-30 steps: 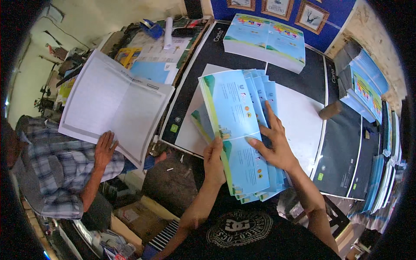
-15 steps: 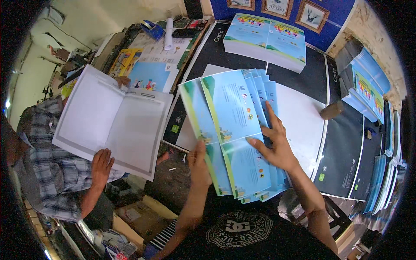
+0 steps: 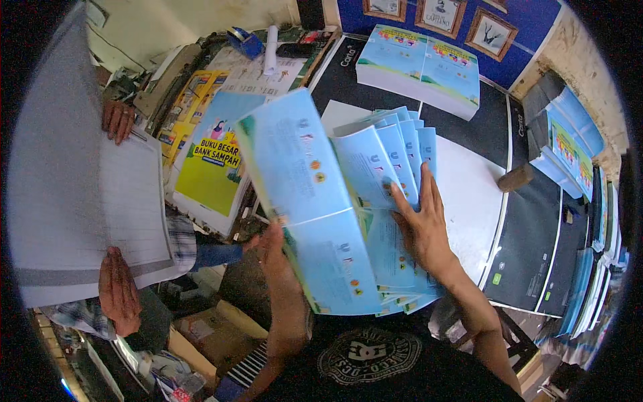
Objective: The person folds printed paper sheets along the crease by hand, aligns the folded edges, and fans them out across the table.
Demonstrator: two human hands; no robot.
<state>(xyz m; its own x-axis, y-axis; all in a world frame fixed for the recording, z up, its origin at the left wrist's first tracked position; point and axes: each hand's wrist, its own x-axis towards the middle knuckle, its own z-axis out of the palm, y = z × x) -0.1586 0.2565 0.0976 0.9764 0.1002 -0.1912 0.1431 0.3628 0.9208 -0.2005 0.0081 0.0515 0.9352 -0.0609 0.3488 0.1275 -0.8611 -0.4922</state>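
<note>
A blue printed sheet (image 3: 305,177) with a green edge is pinched at its left edge by my left hand (image 3: 273,248), fingers closed on it. It tilts leftward, overlapping part of a fanned stack of matching printed sheets (image 3: 367,157). My right hand (image 3: 432,234) rests on the stack's right side, fingers stretched apart and lying against the sheets. Beneath the stack lies a white board (image 3: 465,187) on a black table mat (image 3: 529,234).
A thick pile of printed sheets (image 3: 418,74) stands at the back. More stacks (image 3: 569,144) line the right side, near a brown block (image 3: 514,176). To my left, another person's hands (image 3: 119,291) hold a large open paper (image 3: 134,194). A tape dispenser (image 3: 246,43) sits beyond.
My left hand has drawn the top sheet left, away from the fan. My right hand stays on the stack. The other person's paper has moved left, uncovering a yellow-and-blue printed cover.
</note>
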